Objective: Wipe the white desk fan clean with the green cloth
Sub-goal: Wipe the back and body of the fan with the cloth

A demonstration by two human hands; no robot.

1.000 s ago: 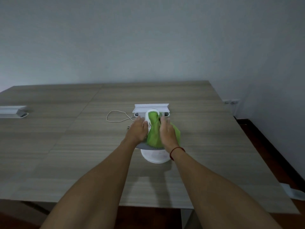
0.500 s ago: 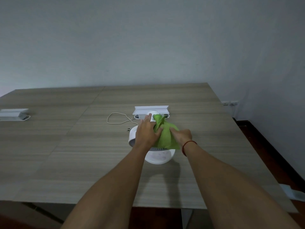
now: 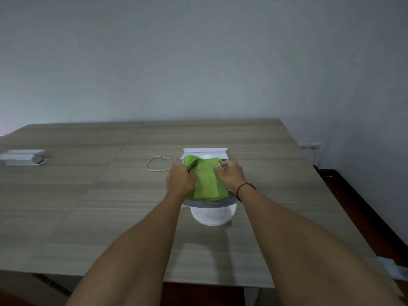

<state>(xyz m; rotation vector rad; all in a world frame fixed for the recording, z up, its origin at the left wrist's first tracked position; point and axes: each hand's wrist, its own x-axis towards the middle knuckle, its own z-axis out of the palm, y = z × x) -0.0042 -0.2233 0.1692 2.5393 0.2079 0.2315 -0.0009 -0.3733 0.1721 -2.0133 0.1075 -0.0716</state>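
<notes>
The white desk fan (image 3: 213, 215) stands near the middle of the table, its round base toward me and its grey grille edge showing under the cloth. The green cloth (image 3: 207, 180) lies draped over the top of the fan head and hides most of it. My left hand (image 3: 180, 177) grips the fan's left side, its fingers touching the cloth's left fold. My right hand (image 3: 230, 174), with a red string at the wrist, presses and pinches the cloth's right edge against the fan.
The fan's white cord (image 3: 157, 164) loops on the wooden table (image 3: 88, 206) to the left. A white socket box with raised lid (image 3: 205, 152) sits just behind the fan, another (image 3: 22, 156) at the far left. The table's right edge drops to a dark floor; wall sockets (image 3: 310, 145) beyond.
The cloth has been spread wider over the fan head. My right hand moved up and forward onto the cloth's right edge; my left hand shifted slightly to the fan's left side.
</notes>
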